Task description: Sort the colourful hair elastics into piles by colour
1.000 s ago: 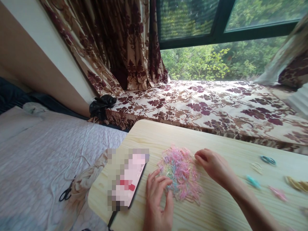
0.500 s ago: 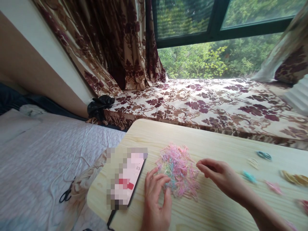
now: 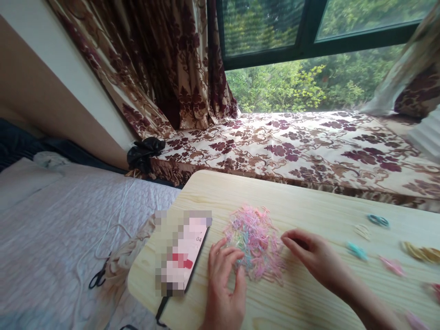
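Note:
A loose heap of thin pastel strands [image 3: 256,238], which look like small elastic bands in pink, lilac, mint and blue, lies on the pale wooden table [image 3: 220,188]. Curled over the heap's lower left edge is my left hand [image 3: 223,279], its fingers apart and touching the strands. My right hand [image 3: 309,252] hovers just off the heap's right side, thumb and fingers pinched together; whatever may be between the fingertips is too small to make out. To the right sit small sorted groups: a blue bundle [image 3: 378,220], cream bands [image 3: 362,232], a teal bundle [image 3: 357,251] and a pink bundle [image 3: 392,265].
A phone [image 3: 184,261] with a partly blurred screen and a black cable rests left of my left hand. Ochre bands [image 3: 421,252] and a red bundle [image 3: 435,289] lie at the right edge. A bed [image 3: 68,220] adjoins the table; a cloth-covered window ledge [image 3: 275,146] runs behind.
Both hands keep nearly the same place and pose. The view has shifted slightly, and the digits on the phone screen went from 03 to 04.

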A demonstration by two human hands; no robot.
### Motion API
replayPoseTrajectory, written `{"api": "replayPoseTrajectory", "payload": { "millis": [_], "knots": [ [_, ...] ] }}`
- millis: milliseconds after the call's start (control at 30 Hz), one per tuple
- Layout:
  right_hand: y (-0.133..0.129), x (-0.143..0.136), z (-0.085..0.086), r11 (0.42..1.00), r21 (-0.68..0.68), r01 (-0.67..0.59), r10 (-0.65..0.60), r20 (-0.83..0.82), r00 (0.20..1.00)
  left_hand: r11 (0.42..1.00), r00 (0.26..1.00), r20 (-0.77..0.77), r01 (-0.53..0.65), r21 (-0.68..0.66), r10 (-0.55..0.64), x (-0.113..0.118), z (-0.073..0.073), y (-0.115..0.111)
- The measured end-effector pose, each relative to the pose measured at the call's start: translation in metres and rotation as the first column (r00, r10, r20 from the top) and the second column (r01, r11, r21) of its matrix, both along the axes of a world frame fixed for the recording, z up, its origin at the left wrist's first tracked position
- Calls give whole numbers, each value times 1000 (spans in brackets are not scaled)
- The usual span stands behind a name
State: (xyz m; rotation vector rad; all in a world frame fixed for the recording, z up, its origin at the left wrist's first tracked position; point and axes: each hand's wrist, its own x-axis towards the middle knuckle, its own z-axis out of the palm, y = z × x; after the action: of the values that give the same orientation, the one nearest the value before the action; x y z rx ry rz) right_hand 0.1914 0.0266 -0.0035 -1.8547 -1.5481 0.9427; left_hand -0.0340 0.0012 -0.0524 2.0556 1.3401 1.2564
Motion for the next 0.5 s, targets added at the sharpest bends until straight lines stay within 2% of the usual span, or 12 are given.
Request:
{"api": "replayPoseTrajectory", "payload": {
  "millis": [133,300,500],
  "knots": [
    [7,-4,-6,999,36,-40,35,117,993,999,999,-21,32,25,-32,-4,-6,3],
    [27,4,0,998,49,-42,27,282,959,997,997,-50,61,42,-59,-8,-13,3],
    [61,4,2,999,-45,-26,43,440,897,995,995,-49,84,47,-82,-10,-13,4]
  ]
}}
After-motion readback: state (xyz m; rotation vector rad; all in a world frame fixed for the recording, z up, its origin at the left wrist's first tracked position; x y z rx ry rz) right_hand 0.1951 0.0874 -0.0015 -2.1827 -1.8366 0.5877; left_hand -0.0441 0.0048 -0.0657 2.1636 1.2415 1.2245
